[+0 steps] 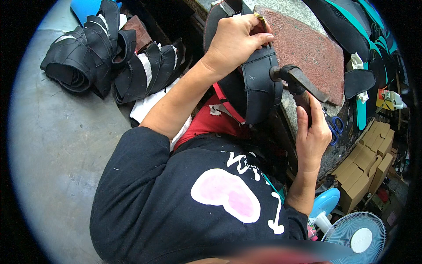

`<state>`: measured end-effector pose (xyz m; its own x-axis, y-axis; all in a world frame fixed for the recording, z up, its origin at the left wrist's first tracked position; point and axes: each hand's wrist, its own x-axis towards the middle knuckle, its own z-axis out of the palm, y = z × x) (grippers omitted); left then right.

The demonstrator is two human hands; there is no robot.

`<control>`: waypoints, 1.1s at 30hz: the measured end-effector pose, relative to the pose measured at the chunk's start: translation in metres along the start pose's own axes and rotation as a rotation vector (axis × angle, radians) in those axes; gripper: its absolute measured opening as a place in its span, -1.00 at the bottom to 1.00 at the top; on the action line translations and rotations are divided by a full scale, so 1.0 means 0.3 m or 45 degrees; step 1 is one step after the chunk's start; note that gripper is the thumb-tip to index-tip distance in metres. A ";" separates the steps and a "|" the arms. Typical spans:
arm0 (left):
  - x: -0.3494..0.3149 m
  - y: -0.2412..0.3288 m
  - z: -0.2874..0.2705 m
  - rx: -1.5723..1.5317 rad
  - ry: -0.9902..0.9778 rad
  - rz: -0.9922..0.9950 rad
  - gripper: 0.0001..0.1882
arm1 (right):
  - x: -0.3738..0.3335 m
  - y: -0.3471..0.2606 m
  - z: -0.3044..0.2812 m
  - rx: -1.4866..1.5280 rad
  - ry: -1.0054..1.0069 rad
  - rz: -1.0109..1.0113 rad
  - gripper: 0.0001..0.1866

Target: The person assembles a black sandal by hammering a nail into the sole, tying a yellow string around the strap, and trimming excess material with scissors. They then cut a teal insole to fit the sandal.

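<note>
My left hand [235,42] pinches a thin dark rod with a yellowish top [262,27], its lower end beside the upper edge of a black stitched leather piece [261,90]. That piece curves round in a loop over my lap. In my right hand [313,134] is a hammer [303,81], gripped by its dark handle, with wrapping round the head. The hammer's round face is close to the leather's right side; whether they touch, I cannot tell. Behind them a worn reddish board [307,53] lies on the grey stone bench [290,99].
Blue-handled scissors [336,127] lie right of my right hand. Bundled black leather pieces [77,61] are piled at the left. Black and teal pieces [347,31] sit at the back right. Cardboard boxes [362,165] and a fan [360,240] stand at the lower right.
</note>
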<state>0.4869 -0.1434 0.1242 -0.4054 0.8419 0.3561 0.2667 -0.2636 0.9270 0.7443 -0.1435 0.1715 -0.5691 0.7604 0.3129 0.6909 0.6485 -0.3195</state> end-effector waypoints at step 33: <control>0.022 -0.031 0.006 -0.486 -0.030 -0.285 -0.85 | 0.033 -0.027 0.008 0.008 0.019 0.077 -0.60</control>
<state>0.4834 -0.1344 0.1177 -0.3950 0.9075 0.1429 -0.1689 -0.2246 0.9597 0.7320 -0.1412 0.1752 -0.5196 0.7977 0.3061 0.7209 0.6016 -0.3441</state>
